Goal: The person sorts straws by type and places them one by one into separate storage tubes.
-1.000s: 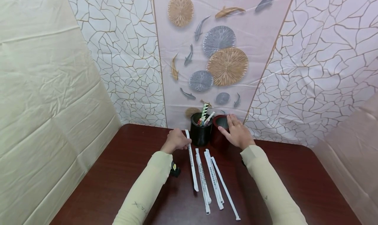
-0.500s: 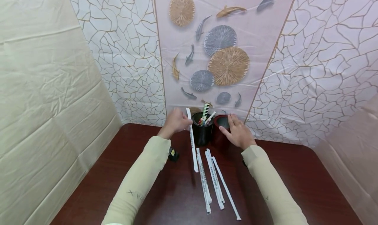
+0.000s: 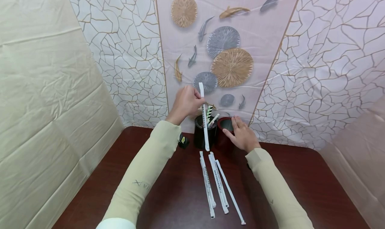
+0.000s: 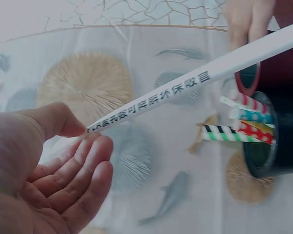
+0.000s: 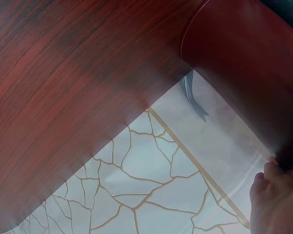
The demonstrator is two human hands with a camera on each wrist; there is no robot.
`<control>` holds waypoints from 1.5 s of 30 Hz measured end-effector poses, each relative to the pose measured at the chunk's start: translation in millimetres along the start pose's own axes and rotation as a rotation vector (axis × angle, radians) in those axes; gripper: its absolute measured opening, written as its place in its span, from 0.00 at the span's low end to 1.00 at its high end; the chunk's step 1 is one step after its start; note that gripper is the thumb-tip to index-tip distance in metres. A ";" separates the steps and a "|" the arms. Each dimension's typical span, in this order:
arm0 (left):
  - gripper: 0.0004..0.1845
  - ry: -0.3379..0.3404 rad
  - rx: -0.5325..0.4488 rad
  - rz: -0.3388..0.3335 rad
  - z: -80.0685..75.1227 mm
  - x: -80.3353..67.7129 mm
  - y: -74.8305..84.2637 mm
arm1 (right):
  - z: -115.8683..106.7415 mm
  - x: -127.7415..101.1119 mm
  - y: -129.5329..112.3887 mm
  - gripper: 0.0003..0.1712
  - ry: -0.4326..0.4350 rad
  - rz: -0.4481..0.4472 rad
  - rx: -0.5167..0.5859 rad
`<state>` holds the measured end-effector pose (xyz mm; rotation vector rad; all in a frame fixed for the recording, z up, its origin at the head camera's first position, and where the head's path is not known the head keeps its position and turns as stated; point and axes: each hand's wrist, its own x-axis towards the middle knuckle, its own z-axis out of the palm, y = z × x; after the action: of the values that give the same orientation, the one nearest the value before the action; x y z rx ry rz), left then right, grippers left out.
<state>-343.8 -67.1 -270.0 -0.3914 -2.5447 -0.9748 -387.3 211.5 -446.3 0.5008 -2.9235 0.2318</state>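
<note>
In the head view my left hand (image 3: 187,102) pinches a white paper-wrapped straw (image 3: 205,128) between thumb and forefinger near its upper end. It hangs almost upright in front of the black cup (image 3: 199,135), its lower end above the table. Dark printing runs along its wrapper in the left wrist view, where the other fingers (image 4: 88,165) are loosely bent. Several patterned straws (image 4: 229,133) stand in the black cup. My right hand (image 3: 243,135) rests on the rim of the dark red cup (image 3: 222,142), fingers extended and thumb apart.
Several more wrapped straws (image 3: 207,185) lie lengthwise on the dark red wooden table (image 3: 285,185). A patterned cloth (image 3: 192,38) hangs behind the two cups, and a pale cloth (image 3: 60,122) closes off the left side.
My left hand has raised the wrapped straw from beside the black cup, moving up and slightly right, until it hangs in front of that cup. My right hand stays at the red cup.
</note>
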 end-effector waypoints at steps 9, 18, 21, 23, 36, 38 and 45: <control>0.02 0.115 -0.036 0.089 1.0 10.0 29.0 | 1.2 0.6 1.7 0.57 -0.014 0.007 0.005; 0.03 0.207 -0.023 0.190 9.5 16.2 42.2 | -0.4 1.6 -1.1 0.56 -0.011 0.005 0.017; 0.04 0.234 -0.025 0.218 14.3 18.3 44.6 | -0.1 1.8 -1.7 0.56 -0.009 0.005 0.010; 0.04 0.253 -0.030 0.234 18.9 19.7 45.4 | 0.4 1.8 -1.5 0.56 -0.007 0.006 0.006; 0.05 0.314 -0.026 0.271 61.1 20.4 32.8 | -0.1 0.0 -0.3 0.56 0.001 0.013 0.019; 0.05 0.317 -0.026 0.273 68.4 20.1 29.8 | -0.1 0.1 -0.4 0.56 0.004 0.011 0.017; 0.07 0.308 -0.036 0.259 94.1 15.7 18.5 | 2.3 0.3 -0.4 0.55 0.024 0.004 0.011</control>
<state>-374.3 12.4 -316.7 -0.5225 -2.1416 -0.9055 -387.7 210.6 -448.4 0.4909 -2.9013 0.2528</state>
